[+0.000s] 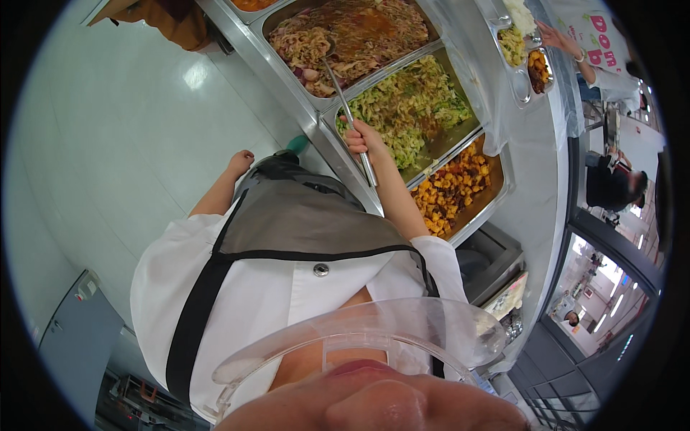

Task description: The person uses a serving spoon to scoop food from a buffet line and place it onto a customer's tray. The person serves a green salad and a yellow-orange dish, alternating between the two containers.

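Note:
My right hand grips the long handle of a metal serving spoon. The spoon's bowl rests among a cooked mix of shredded food and onion in a steel food pan. Under the handle and beside my hand is a pan of chopped cooked cabbage. Browned diced food, perhaps potato, fills part of another pan near my right forearm. At my left side hangs my left hand, its fingers curled, with nothing seen in it.
Another person's hand is at a compartment tray holding rice, cabbage and diced food on the far counter. Clear plastic sheeting lies along the pans. A brown cloth-like item is at the upper left. More people stand beyond the counter.

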`<state>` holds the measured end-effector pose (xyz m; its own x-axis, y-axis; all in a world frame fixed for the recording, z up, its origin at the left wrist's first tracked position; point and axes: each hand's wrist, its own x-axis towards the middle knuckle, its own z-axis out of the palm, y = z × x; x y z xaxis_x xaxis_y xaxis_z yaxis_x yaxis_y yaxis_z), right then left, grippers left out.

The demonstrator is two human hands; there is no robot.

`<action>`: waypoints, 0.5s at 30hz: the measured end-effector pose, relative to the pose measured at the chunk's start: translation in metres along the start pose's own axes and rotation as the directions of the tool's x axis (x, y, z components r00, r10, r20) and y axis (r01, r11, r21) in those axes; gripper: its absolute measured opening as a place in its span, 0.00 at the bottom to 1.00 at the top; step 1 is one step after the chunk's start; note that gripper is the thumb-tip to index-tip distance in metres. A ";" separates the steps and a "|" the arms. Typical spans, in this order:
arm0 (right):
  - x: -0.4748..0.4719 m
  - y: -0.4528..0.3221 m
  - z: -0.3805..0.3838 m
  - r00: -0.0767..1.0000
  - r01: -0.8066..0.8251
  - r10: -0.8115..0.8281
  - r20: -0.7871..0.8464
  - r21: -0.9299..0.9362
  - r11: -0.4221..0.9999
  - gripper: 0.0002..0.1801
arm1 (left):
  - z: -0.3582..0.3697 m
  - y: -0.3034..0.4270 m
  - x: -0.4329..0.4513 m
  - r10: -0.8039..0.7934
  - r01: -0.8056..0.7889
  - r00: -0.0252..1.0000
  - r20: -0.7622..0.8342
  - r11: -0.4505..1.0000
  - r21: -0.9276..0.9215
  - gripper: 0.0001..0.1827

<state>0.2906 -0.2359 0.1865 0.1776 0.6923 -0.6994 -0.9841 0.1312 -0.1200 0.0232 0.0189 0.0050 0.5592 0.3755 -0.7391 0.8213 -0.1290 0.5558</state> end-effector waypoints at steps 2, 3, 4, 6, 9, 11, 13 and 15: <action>-0.014 0.005 -0.010 0.995 0.028 -0.035 0.092 0.084 0.996 0.15 | 0.003 0.012 0.002 0.019 -0.019 1.000 0.021 1.000 -0.020 0.11; -0.023 0.005 -0.009 0.992 0.051 -0.060 0.107 0.082 0.995 0.15 | 0.003 0.020 0.004 0.033 -0.032 0.999 0.033 0.999 -0.030 0.11; -0.034 0.005 -0.002 0.989 0.068 -0.078 0.125 0.077 0.995 0.15 | 0.006 0.013 0.009 0.050 -0.049 0.998 0.038 0.999 -0.005 0.11; -0.055 0.000 0.008 0.985 0.110 -0.115 0.127 0.050 0.993 0.16 | 0.012 0.000 0.015 0.092 -0.095 0.994 0.057 0.994 0.050 0.11; -0.091 -0.012 0.016 0.974 0.188 -0.180 0.139 -0.045 0.981 0.16 | 0.012 0.013 0.006 0.055 -0.069 0.994 0.099 0.986 0.153 0.11; -0.118 -0.019 0.025 0.964 0.202 -0.198 0.180 -0.003 0.979 0.17 | 0.012 0.000 0.009 0.079 -0.100 0.992 0.095 0.966 0.238 0.12; -0.155 -0.028 0.048 0.949 0.188 -0.204 0.240 0.088 0.978 0.19 | 0.015 -0.015 0.008 0.229 -0.246 0.969 0.092 0.919 0.307 0.12; -0.191 -0.035 0.059 0.922 0.203 -0.246 0.298 0.167 0.965 0.21 | 0.019 -0.001 -0.001 0.142 -0.155 0.988 0.064 0.927 0.342 0.12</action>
<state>0.2921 -0.3306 0.3660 0.4082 0.8178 -0.4056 -0.9119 0.3857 -0.1401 0.0239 0.0013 -0.0022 0.6759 0.2940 -0.6758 0.7133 -0.4917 0.4994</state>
